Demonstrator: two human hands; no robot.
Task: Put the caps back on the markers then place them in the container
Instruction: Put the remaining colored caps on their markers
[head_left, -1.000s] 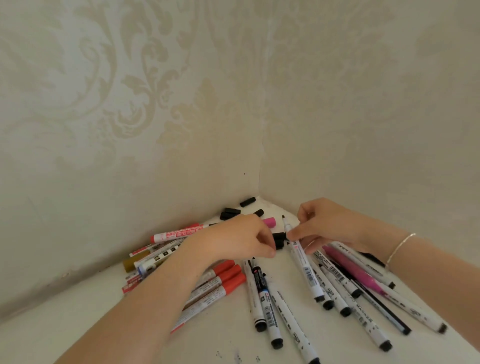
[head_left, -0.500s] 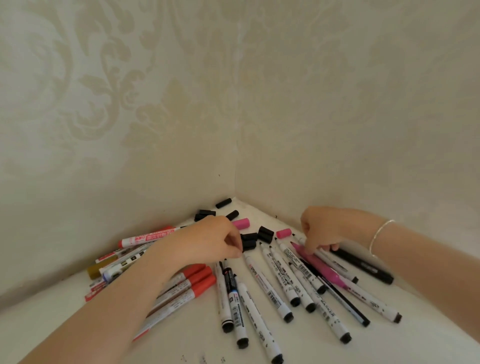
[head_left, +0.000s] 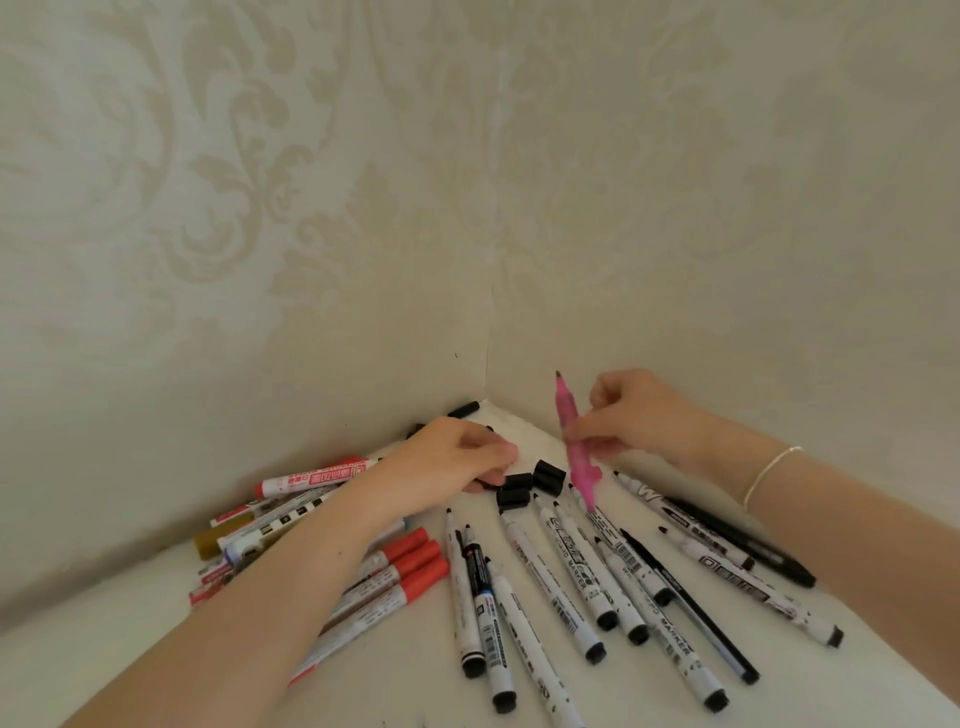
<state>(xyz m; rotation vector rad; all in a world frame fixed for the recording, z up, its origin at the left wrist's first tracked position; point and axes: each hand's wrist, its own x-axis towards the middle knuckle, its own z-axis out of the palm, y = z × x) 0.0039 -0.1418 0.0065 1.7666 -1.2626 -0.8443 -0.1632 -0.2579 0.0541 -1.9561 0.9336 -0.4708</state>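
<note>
My right hand (head_left: 641, 415) grips a pink marker (head_left: 570, 441) and holds it nearly upright above the surface, its bare tip pointing up. My left hand (head_left: 447, 462) lies low to the left of it, fingers curled, with a bit of pink cap (head_left: 511, 451) showing at the fingertips. Two loose black caps (head_left: 515, 492) sit just right of that hand. Several uncapped white-and-black markers (head_left: 550, 587) fan out in front of both hands. No container is in view.
Red-ended markers (head_left: 410, 571) and a red-and-white marker (head_left: 311, 478) lie under and left of my left forearm, beside a gold one (head_left: 215, 540). Another black cap (head_left: 464, 409) rests in the corner where the two patterned walls meet.
My right hand has lifted the pink marker off the pile and stood it upright. My left hand has closed over the spot where the pink cap lay.
</note>
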